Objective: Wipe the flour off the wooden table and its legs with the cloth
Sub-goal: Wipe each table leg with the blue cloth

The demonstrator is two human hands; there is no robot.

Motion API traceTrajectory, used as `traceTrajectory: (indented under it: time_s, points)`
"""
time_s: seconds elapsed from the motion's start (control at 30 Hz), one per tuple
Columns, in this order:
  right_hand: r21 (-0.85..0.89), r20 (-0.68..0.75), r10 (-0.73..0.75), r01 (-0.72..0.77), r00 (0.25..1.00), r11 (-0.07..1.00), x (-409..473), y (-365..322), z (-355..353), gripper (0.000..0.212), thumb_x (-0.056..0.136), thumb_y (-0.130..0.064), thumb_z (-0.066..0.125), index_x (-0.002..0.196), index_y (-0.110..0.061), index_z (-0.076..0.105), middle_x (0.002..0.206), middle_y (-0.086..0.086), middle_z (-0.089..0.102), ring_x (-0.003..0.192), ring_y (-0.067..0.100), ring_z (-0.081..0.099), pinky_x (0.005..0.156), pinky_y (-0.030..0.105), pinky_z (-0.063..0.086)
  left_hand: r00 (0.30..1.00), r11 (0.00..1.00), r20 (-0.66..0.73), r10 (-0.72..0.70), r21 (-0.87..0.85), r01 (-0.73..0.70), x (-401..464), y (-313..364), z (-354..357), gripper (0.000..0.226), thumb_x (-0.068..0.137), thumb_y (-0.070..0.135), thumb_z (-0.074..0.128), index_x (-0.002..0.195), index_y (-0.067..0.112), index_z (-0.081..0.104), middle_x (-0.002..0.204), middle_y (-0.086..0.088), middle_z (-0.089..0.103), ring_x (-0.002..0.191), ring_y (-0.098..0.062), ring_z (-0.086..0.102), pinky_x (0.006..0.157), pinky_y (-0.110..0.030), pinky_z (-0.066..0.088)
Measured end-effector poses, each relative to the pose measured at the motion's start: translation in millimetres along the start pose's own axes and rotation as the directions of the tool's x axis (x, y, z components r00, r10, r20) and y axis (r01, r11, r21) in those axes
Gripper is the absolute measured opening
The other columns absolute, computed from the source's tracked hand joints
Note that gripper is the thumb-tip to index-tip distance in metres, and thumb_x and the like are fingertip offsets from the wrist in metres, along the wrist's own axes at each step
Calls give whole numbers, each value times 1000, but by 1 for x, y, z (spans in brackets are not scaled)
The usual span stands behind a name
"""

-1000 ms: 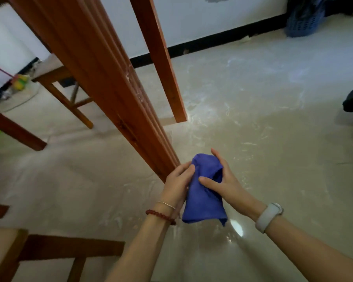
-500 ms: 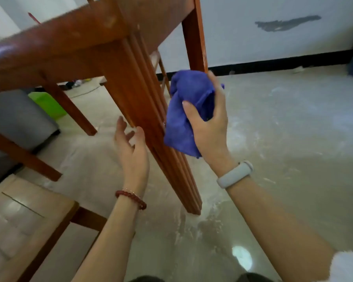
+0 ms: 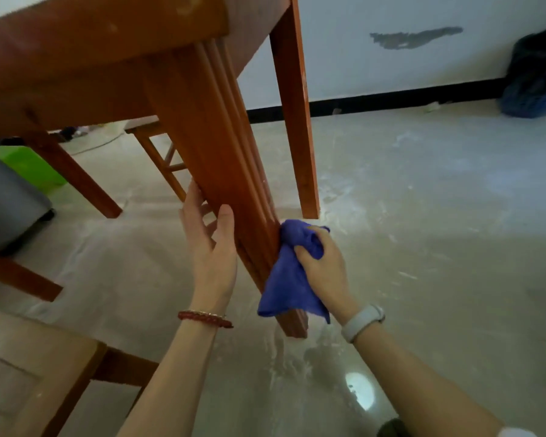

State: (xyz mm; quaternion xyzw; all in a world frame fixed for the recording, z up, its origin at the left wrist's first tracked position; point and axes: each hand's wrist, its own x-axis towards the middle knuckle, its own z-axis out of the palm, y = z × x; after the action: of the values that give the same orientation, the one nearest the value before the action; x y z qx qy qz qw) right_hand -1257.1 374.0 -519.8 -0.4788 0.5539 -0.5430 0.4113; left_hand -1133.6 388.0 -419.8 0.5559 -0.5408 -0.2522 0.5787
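The wooden table (image 3: 101, 55) fills the upper left, seen from below its edge. Its grooved near leg (image 3: 215, 159) slants down to the floor at centre. My right hand (image 3: 323, 269) grips the bunched blue cloth (image 3: 286, 285) and presses it against the lower right side of that leg. My left hand (image 3: 210, 247) lies with straight fingers against the leg's left side, thumb on its front face. A second table leg (image 3: 295, 115) stands behind. White flour streaks cover the floor (image 3: 391, 190) around the legs.
A wooden stool (image 3: 29, 367) sits at the bottom left and another stool (image 3: 158, 152) stands behind the near leg. A grey bin (image 3: 10, 200) and a green container (image 3: 29, 165) are at left. A dark bag over a blue basket (image 3: 536, 74) is by the wall.
My right hand has slid the cloth down the near leg from its upper part to near the foot. My left hand has moved in from the air onto the leg's left side.
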Motion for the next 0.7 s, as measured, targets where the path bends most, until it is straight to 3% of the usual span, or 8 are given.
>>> traceTrajectory:
  time_s: [0.1, 0.2, 0.3, 0.37, 0.43, 0.5, 0.57, 0.7]
  points:
    - [54, -145, -286, 296, 947, 954, 16, -74, -7, 30, 86, -10, 57, 110, -26, 50, 108, 3, 53, 97, 3, 52, 83, 1, 35, 999, 1000, 49, 2, -2, -2, 1, 2, -3, 40, 95, 26, 41, 128, 38, 22, 114, 33, 31, 89, 33, 39, 69, 9, 35]
    - [32, -158, -529, 539, 834, 841, 23, -108, 8, 30, 86, -11, 55, 114, -22, 51, 105, 6, 47, 96, 0, 47, 86, 4, 36, 999, 1000, 28, 27, -2, -27, 1, 1, -1, 42, 95, 26, 42, 131, 34, 23, 113, 33, 30, 90, 33, 38, 71, 6, 38]
    - [-12, -97, -485, 486, 869, 874, 13, -48, 20, 31, 84, -12, 55, 114, -15, 57, 105, 4, 43, 92, -7, 46, 84, 12, 42, 999, 999, -23, 44, -9, -44, 2, -5, 6, 42, 95, 26, 42, 128, 40, 20, 116, 32, 30, 92, 33, 37, 71, 7, 37]
    - [-90, 66, -257, 262, 964, 961, 7, 12, 11, 30, 85, -9, 57, 114, -14, 57, 106, 5, 45, 98, 9, 50, 82, 19, 39, 995, 998, -70, 65, -14, -66, 2, -13, 12, 43, 95, 27, 42, 126, 44, 17, 122, 27, 29, 91, 34, 36, 70, 8, 36]
    - [-240, 246, -95, 155, 965, 958, 10, 48, -5, 31, 87, -11, 58, 117, -15, 55, 109, 6, 48, 104, 23, 53, 78, 11, 31, 989, 995, -113, 92, -21, -95, 0, -18, 19, 44, 94, 29, 42, 125, 47, 17, 128, 22, 27, 92, 32, 35, 69, 10, 34]
    - [-275, 283, -166, 245, 945, 929, 19, 44, -17, 32, 87, -13, 57, 119, -18, 54, 109, 0, 47, 102, 21, 53, 74, 3, 29, 983, 994, -150, 104, -31, -110, -1, -21, 24, 45, 95, 28, 42, 128, 46, 17, 132, 20, 27, 96, 25, 36, 70, 9, 34]
    - [-177, 248, -340, 388, 907, 905, 27, 3, -20, 33, 87, -13, 57, 119, -19, 52, 107, -3, 45, 93, 9, 52, 77, -2, 32, 982, 995, -169, 83, -35, -90, -1, -20, 26, 49, 95, 27, 42, 135, 41, 18, 131, 20, 28, 99, 19, 37, 72, 6, 35]
    - [128, 67, -639, 629, 766, 767, 38, -83, -15, 34, 86, -15, 54, 119, -21, 46, 112, -2, 49, 99, -3, 47, 90, 7, 37, 975, 996, -206, 77, -31, -86, -3, -18, 24, 51, 95, 19, 43, 140, 31, 23, 120, 25, 34, 98, 18, 40, 73, 6, 39]
